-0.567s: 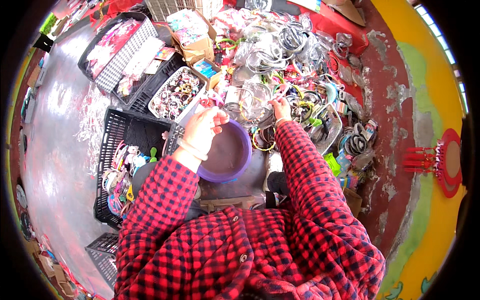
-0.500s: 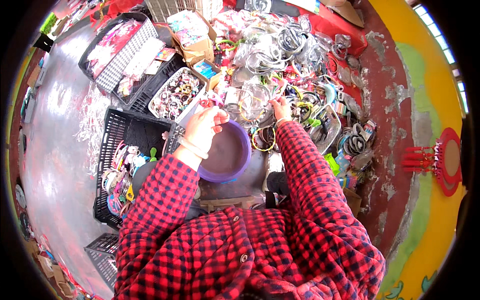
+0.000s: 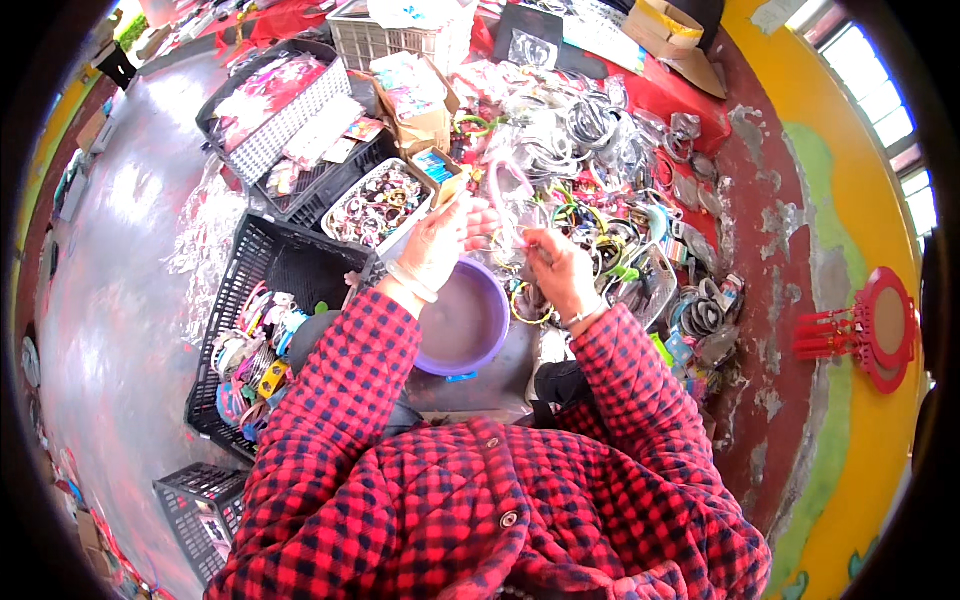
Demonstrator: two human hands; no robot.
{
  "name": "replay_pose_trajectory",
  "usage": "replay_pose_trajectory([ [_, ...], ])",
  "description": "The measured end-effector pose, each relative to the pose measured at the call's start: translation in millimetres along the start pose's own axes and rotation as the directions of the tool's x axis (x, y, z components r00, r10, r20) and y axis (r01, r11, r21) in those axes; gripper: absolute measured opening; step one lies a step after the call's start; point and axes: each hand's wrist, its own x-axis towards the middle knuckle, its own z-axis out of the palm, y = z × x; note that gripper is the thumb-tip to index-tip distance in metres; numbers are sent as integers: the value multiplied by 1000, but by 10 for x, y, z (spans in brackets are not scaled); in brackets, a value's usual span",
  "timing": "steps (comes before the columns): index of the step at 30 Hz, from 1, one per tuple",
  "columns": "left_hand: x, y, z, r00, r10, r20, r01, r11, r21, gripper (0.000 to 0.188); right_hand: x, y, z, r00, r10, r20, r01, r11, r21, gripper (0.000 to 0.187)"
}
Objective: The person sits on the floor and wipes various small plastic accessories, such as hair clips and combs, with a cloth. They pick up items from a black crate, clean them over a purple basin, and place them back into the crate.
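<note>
A pale pink headband (image 3: 494,186), a curved hoop, stands up from my right hand (image 3: 563,272). The fingers of that hand are closed on its lower end. Just left of it, my left hand (image 3: 440,245) has its fingers stretched out and holds nothing. Below both hands sits a round purple basin (image 3: 502,325) with a greyish inside. A yellow hoop (image 3: 527,303) lies beside the basin's right rim. Beyond my hands spreads a heap of headbands (image 3: 545,130), many in clear plastic bags.
A white basket (image 3: 350,237) of small hair ties and a small cardboard box (image 3: 437,160) stand beyond my left hand. At my left is a black crate (image 3: 212,345) of colourful headbands. Further off are another crate (image 3: 290,105) and a cardboard carton (image 3: 425,128). A red wall (image 3: 745,250) rises at right.
My right hand has drawn back from the heap and now holds up the pink headband. My left hand has moved slightly right, and its fingers have straightened. The head view has shifted.
</note>
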Motion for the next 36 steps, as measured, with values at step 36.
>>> replay_pose_trajectory([
  [36,-151,25,101,976,24,217,-21,1000,-16,27,411,643,-578,795,593,-131,-76,311,947,22],
])
